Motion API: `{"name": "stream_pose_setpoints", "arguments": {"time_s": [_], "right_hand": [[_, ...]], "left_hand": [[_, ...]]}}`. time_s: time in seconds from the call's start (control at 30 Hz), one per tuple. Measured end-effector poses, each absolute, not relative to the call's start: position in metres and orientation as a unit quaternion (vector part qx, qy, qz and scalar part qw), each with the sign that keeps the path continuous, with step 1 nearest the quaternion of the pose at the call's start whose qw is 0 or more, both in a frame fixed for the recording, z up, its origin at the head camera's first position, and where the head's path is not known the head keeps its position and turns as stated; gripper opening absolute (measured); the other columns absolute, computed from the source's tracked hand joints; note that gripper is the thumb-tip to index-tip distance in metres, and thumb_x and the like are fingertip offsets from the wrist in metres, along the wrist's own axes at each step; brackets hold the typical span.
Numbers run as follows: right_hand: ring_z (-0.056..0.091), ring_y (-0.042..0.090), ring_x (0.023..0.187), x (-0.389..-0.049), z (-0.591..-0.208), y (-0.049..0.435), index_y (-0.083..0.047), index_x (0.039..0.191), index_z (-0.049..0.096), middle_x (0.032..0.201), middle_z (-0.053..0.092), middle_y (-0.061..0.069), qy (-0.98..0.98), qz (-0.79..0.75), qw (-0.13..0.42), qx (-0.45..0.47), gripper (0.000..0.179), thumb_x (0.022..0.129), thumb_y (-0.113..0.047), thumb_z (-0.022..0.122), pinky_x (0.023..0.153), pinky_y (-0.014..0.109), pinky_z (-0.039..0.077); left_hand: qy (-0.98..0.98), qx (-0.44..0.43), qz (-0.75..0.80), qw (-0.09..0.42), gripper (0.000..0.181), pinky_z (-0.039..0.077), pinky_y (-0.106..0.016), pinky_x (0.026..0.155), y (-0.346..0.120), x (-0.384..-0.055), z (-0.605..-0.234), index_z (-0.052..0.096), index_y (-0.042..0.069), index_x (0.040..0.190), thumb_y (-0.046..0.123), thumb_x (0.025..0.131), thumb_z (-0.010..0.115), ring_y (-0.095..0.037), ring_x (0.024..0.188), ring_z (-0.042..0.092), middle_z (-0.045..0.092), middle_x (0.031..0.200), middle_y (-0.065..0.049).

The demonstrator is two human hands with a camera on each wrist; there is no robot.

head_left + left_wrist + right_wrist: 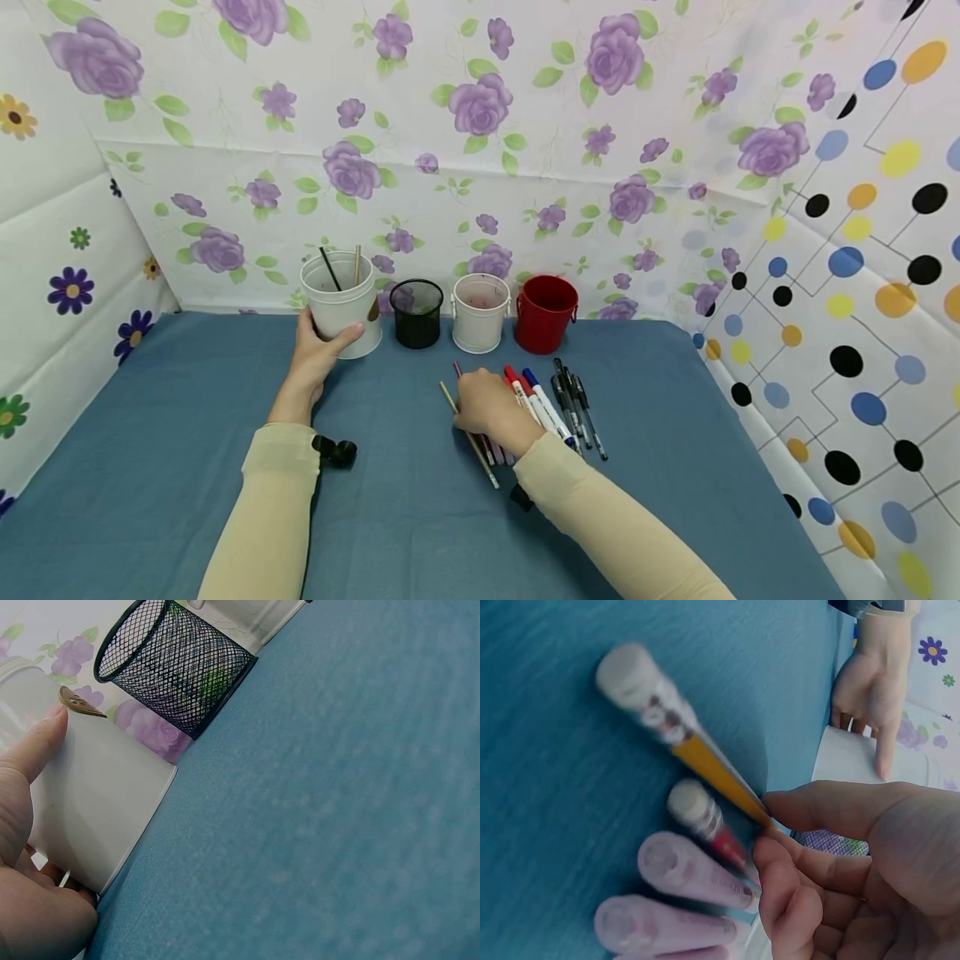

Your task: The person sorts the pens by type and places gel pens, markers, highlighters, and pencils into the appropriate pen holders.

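Observation:
On the left, my left hand holds a large white cup, thumb along its side by a brown button-like patch. A dark stick and a light wooden one stand in that cup. My right hand pinches a yellow pencil between thumb and forefinger, its white eraser end toward me. Beside it lie a red pencil with a white eraser and several pale purple pens. In the head view the right hand covers part of these.
A black mesh cup, a small white bucket and a red bucket stand in a row along the flowered backdrop. Red and blue capped markers and several black pens lie right of the right hand on the blue cloth.

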State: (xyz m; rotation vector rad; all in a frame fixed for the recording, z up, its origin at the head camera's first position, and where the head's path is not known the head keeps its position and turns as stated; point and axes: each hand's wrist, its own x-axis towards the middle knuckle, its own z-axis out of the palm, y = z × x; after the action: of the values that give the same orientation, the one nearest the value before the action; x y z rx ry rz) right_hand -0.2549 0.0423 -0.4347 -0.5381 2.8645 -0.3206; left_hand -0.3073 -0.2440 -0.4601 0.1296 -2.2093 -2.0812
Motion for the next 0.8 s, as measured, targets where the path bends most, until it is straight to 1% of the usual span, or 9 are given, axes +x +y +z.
{"name": "stream_pose_setpoints", "arguments": {"time_s": [0.1, 0.23, 0.33, 0.47, 0.63, 0.7, 0.8], "right_hand": [[0.061, 0.017, 0.06, -0.2568, -0.4362, 0.0391, -0.009, 0.078, 0.071, 0.067, 0.062, 0.003, 0.971, -0.101, 0.107, -0.187, 0.022, 0.09, -0.021, 0.085, 0.055, 0.028, 0.053], [0.061, 0.017, 0.064, -0.2576, -0.4363, 0.0349, -0.009, 0.082, 0.074, 0.069, 0.063, 0.002, 0.971, -0.091, 0.115, -0.188, 0.021, 0.09, -0.024, 0.086, 0.063, 0.031, 0.055], [0.061, 0.017, 0.066, -0.2573, -0.4357, 0.0331, -0.01, 0.082, 0.076, 0.069, 0.064, 0.0, 0.97, -0.094, 0.121, -0.19, 0.021, 0.089, -0.026, 0.087, 0.067, 0.034, 0.054], [0.061, 0.016, 0.066, -0.2574, -0.4356, 0.0326, -0.012, 0.08, 0.078, 0.069, 0.065, -0.002, 0.966, -0.108, 0.133, -0.195, 0.022, 0.089, -0.03, 0.087, 0.064, 0.032, 0.053], [0.064, 0.014, 0.063, -0.2581, -0.4354, 0.034, -0.013, 0.085, 0.081, 0.07, 0.067, -0.002, 0.959, -0.138, 0.156, -0.194, 0.018, 0.091, -0.03, 0.086, 0.058, 0.028, 0.055], [0.066, 0.012, 0.06, -0.2589, -0.4349, 0.0349, -0.013, 0.086, 0.081, 0.07, 0.067, -0.002, 0.955, -0.157, 0.168, -0.19, 0.017, 0.092, -0.028, 0.085, 0.057, 0.027, 0.057], [0.067, 0.011, 0.055, -0.2614, -0.4326, 0.0365, -0.013, 0.082, 0.078, 0.067, 0.068, 0.0, 0.948, -0.185, 0.178, -0.189, 0.018, 0.093, -0.026, 0.084, 0.058, 0.026, 0.057]], "left_hand": [[-0.726, 0.044, -0.684, 0.052, 0.111, 0.021, -0.056, 0.128, -0.244, -0.3076, -0.4603, 0.001, 0.017, 0.171, 0.026, 0.095, 0.081, -0.037, 0.159, 0.019, 0.013, 0.174, -0.017], [-0.726, 0.043, -0.684, 0.053, 0.11, 0.022, -0.056, 0.128, -0.244, -0.3082, -0.4612, 0.001, 0.017, 0.171, 0.026, 0.095, 0.081, -0.037, 0.158, 0.02, 0.014, 0.173, -0.017], [-0.727, 0.042, -0.684, 0.054, 0.11, 0.022, -0.056, 0.128, -0.2439, -0.3086, -0.4618, 0.001, 0.017, 0.171, 0.026, 0.096, 0.081, -0.038, 0.158, 0.02, 0.014, 0.173, -0.017], [-0.729, 0.042, -0.681, 0.054, 0.11, 0.021, -0.056, 0.128, -0.244, -0.3096, -0.4633, 0.001, 0.017, 0.171, 0.027, 0.096, 0.081, -0.037, 0.158, 0.019, 0.013, 0.173, -0.017], [-0.729, 0.044, -0.681, 0.054, 0.11, 0.021, -0.056, 0.128, -0.2438, -0.3105, -0.4649, 0.001, 0.017, 0.171, 0.026, 0.096, 0.081, -0.037, 0.159, 0.019, 0.013, 0.174, -0.016], [-0.728, 0.045, -0.682, 0.053, 0.11, 0.02, -0.055, 0.129, -0.2436, -0.3108, -0.465, 0.001, 0.017, 0.171, 0.026, 0.096, 0.081, -0.037, 0.159, 0.019, 0.013, 0.174, -0.016], [-0.73, 0.046, -0.68, 0.052, 0.11, 0.02, -0.055, 0.129, -0.2432, -0.3106, -0.4646, 0.0, 0.017, 0.171, 0.027, 0.096, 0.08, -0.037, 0.159, 0.019, 0.012, 0.174, -0.016]]}}
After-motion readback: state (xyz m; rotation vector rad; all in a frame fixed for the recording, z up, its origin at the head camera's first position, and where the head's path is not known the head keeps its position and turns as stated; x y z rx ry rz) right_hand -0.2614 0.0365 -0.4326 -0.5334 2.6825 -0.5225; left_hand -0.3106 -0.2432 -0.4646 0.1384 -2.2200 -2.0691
